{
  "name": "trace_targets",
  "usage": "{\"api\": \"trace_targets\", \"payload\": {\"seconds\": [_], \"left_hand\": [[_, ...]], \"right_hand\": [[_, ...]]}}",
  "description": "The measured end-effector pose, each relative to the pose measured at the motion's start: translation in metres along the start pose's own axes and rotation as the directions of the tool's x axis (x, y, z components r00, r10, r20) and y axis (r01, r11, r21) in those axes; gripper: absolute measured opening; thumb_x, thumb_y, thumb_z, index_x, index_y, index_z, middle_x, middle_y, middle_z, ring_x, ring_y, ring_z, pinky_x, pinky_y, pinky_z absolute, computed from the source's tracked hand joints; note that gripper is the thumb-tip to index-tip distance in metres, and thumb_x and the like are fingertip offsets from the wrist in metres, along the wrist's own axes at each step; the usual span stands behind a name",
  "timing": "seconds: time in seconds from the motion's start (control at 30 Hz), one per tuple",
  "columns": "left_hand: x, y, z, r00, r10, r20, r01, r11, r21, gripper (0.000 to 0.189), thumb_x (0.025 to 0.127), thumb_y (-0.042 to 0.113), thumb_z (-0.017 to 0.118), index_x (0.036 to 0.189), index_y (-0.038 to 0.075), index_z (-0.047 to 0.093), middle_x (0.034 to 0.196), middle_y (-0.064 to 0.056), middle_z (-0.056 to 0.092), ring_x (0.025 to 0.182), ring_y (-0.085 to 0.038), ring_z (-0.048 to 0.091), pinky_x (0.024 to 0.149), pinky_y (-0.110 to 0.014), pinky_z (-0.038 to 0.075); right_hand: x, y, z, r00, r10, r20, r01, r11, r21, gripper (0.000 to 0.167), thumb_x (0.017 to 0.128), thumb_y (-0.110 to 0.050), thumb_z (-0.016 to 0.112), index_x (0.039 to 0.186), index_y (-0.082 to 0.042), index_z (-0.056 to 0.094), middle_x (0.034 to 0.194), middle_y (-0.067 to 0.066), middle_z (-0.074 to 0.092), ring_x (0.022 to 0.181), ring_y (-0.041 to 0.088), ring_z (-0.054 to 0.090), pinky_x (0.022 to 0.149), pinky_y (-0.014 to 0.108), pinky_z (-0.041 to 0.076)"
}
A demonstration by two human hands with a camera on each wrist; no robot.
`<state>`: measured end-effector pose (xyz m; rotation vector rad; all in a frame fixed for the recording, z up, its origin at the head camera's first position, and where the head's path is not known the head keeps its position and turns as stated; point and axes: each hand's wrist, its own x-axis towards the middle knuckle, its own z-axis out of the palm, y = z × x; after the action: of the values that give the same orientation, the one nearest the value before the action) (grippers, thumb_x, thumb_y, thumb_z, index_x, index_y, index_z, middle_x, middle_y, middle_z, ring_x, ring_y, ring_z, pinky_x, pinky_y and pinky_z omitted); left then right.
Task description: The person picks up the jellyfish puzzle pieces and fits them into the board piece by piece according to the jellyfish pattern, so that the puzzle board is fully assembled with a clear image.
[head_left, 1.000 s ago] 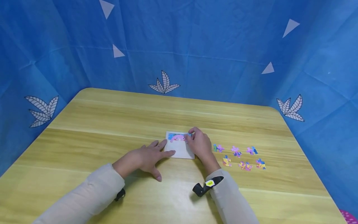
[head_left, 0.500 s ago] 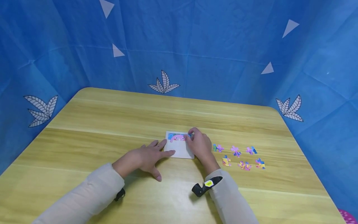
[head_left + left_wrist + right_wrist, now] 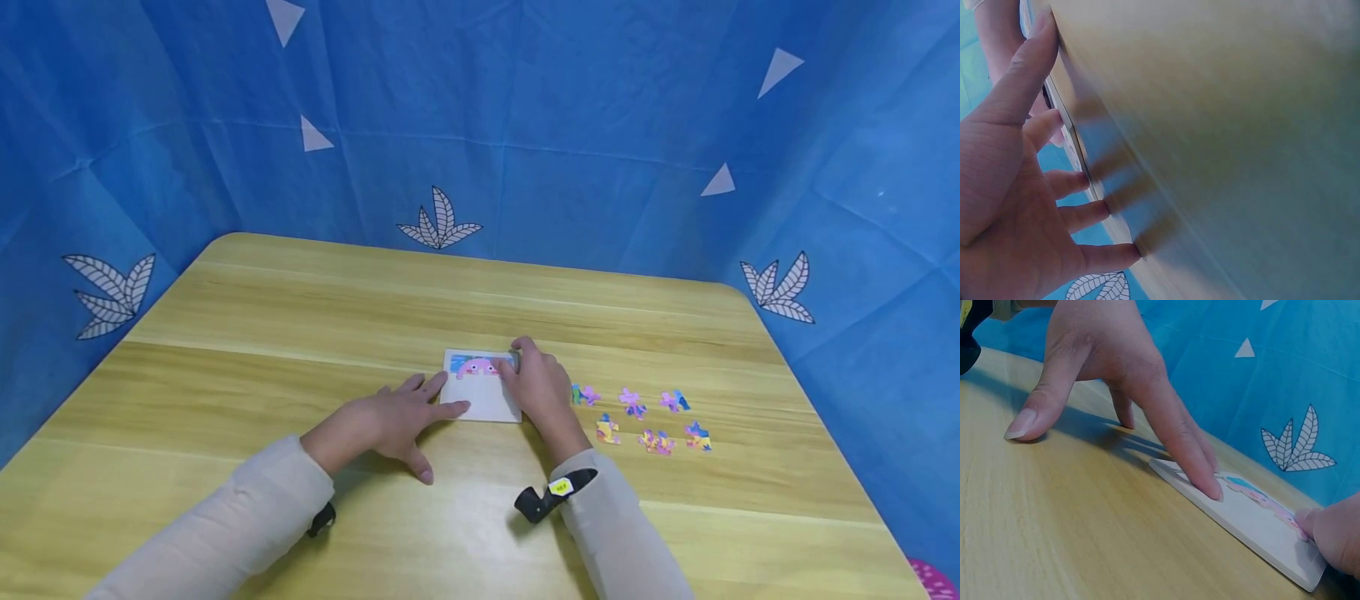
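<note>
A small white puzzle board (image 3: 480,402) lies flat on the wooden table, with a strip of fitted jigsaw pieces (image 3: 471,367) along its far side showing part of a pink cartoon face on blue. My left hand (image 3: 401,421) is spread, its index fingertip resting on the board's left part and its thumb on the table. The right wrist view shows that finger (image 3: 1200,475) over the board's border. My right hand (image 3: 536,383) is at the board's right edge. Its thumb (image 3: 1310,522) presses on the pieces at the far right, while the index finger reaches the far right corner.
Several loose jigsaw pieces (image 3: 657,442) lie in two rows on the table (image 3: 300,308), right of my right hand. A blue curtain (image 3: 480,100) with white leaf and triangle prints stands around the table's far and side edges. Something pink with dots (image 3: 930,577) shows at the lower right.
My right index finger has lifted and straightened toward the board's far right corner, away from the thumb. The right thumb stays on the pieces, and the left hand has not moved.
</note>
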<state>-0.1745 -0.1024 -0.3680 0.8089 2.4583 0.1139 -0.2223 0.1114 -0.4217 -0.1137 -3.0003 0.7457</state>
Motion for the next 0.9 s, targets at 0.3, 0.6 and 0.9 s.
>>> {"api": "trace_targets", "payload": {"seconds": [0.3,0.6,0.9], "left_hand": [[0.000,0.001,0.001,1.000,0.005,0.006,-0.005,1.000,0.002,0.097,0.068,0.056,0.075,0.149,0.036,0.025,0.159,-0.012,0.001,0.143,-0.040,0.007,0.104,-0.065,0.025],[0.001,0.002,0.000,1.000,-0.006,0.005,0.006,1.000,-0.009,0.097,0.069,0.053,0.076,0.149,0.036,0.024,0.159,-0.011,-0.001,0.144,-0.038,0.004,0.106,-0.064,0.023],[0.000,0.002,-0.001,1.000,-0.007,0.006,0.007,1.000,-0.018,0.096,0.070,0.051,0.077,0.149,0.036,0.024,0.159,-0.011,-0.001,0.144,-0.038,0.004,0.106,-0.064,0.022]], "right_hand": [[-0.002,0.005,-0.003,1.000,-0.027,0.003,0.027,0.997,0.068,0.045,0.091,-0.044,0.057,0.122,-0.012,0.057,0.096,0.014,0.068,0.080,0.028,0.059,0.075,0.041,0.048],[0.001,0.032,-0.045,0.992,-0.071,0.106,0.041,0.965,0.259,0.036,0.094,-0.033,0.056,0.120,-0.007,0.058,0.081,0.008,0.063,0.062,0.018,0.056,0.055,0.030,0.045],[0.001,0.068,-0.075,0.980,-0.071,0.185,0.040,0.985,0.167,0.031,0.092,-0.029,0.061,0.111,-0.004,0.059,0.103,0.013,0.063,0.087,0.024,0.060,0.073,0.038,0.049]]}}
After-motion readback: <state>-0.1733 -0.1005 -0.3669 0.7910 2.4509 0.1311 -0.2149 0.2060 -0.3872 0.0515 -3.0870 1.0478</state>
